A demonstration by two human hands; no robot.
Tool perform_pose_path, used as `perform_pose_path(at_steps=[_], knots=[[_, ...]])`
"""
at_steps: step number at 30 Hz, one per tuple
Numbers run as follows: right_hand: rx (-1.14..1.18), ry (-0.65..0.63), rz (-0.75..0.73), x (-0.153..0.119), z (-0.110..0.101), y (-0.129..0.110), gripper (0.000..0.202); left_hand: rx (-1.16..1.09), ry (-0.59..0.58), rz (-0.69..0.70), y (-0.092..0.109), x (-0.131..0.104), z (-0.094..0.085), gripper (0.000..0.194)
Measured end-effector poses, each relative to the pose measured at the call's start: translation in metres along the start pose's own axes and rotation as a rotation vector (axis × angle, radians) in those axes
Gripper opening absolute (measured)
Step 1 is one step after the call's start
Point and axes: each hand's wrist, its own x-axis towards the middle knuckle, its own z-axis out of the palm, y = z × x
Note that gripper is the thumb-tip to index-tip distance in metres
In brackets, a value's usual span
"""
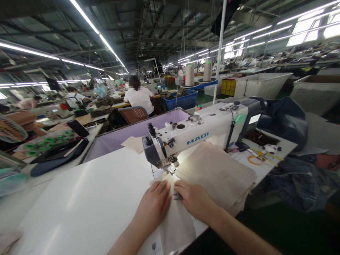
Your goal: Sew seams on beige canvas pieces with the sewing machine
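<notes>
A piece of beige fabric [176, 223] runs from the table's front edge up to the presser foot [171, 170] of a white sewing machine [196, 132]. My left hand [156, 200] presses on its left side just before the needle, fingers close together and closed on the cloth. Opposite it, my right hand [196, 200] has its fingertips by the fabric's right edge. Small dark thread snips [177, 197] sit in that closed hand, blades pointing left and handles hidden by the palm. A stack of beige fabric pieces [215, 173] lies right of the needle, under the machine arm.
A loose beige piece [133, 144] lies at the white table's [101, 191] back edge, beside a lilac bin [117, 136]. Scissors [253, 154] and small tools lie right of the machine. Thread cones [189, 75] stand behind it. A person in white [139, 97] sits ahead.
</notes>
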Motion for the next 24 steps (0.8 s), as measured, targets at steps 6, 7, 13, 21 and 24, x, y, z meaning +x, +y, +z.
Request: perform_pose_path(at_steps=[6,7,13,21,24], knots=[[-0.021,0.006,0.003,0.011,-0.004,0.0,0.024,-0.005,-0.022,-0.021,-0.01,0.007,-0.001,0.029],[-0.026,0.014,0.001,0.014,-0.004,0.0,0.023,0.002,-0.024,-0.028,-0.013,0.009,0.0,0.029],[-0.064,0.054,0.001,0.026,-0.007,-0.001,0.016,0.018,-0.021,-0.061,-0.027,0.021,0.001,0.024],[-0.037,0.033,0.005,0.028,-0.008,-0.002,0.019,0.072,-0.041,-0.088,-0.029,0.021,0.003,0.027],[0.001,0.01,0.006,0.024,-0.01,-0.003,0.02,0.184,0.036,-0.138,-0.013,0.005,0.019,0.037]])
